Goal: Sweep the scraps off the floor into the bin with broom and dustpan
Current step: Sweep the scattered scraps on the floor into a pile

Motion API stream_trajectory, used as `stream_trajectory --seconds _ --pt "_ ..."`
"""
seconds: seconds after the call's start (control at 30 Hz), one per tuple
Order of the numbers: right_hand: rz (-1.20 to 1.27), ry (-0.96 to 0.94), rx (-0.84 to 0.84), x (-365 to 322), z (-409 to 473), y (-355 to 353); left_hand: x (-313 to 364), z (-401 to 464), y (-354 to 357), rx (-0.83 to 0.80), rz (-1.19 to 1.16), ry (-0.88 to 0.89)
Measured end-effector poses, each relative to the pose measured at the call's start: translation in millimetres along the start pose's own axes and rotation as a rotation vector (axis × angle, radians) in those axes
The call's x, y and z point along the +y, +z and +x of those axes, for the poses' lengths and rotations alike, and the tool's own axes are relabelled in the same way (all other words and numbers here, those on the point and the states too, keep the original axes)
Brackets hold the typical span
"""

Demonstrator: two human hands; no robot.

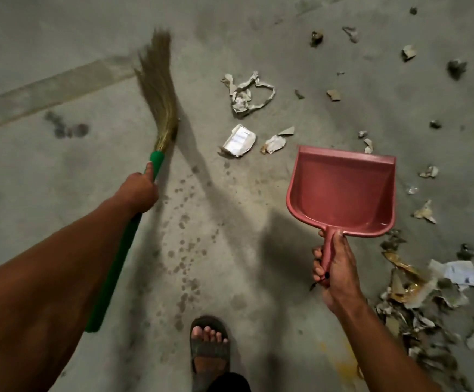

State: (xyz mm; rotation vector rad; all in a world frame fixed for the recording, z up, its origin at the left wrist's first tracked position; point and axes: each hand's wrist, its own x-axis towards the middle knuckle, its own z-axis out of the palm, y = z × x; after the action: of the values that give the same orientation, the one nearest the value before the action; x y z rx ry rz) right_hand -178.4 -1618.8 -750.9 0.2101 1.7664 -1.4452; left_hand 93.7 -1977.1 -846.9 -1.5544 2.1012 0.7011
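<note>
Sandalled foot [209, 346] forward, left hand [138, 193] gripping the broom [156, 91], right hand [333, 267] clasping an empty dustpan [343, 190] — scraps [247, 93] unswept — gathering comes next

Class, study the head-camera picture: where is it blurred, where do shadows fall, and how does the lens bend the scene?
Head view: broom bristle tips motion-blurred; dustpan casts a dark shadow on the floor below-left; corners darken; the wide lens curves the floor band at left.
</note>
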Motion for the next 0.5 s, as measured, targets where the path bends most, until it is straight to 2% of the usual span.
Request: stream_trajectory --seconds 0.1,0.23,0.5 --pt "0.029 0.015 0.045 -2 2 -6 2 -3 -2 -0.026 0.14 0.181" --pt "0.085 0.032 0.091 -5 -8 -8 10 -27 10 -0.087 0.193 0.382" --pt "0.12 0.057 0.187 -4 -49 -30 49 -119 66 -0.237 0.256 0.588"
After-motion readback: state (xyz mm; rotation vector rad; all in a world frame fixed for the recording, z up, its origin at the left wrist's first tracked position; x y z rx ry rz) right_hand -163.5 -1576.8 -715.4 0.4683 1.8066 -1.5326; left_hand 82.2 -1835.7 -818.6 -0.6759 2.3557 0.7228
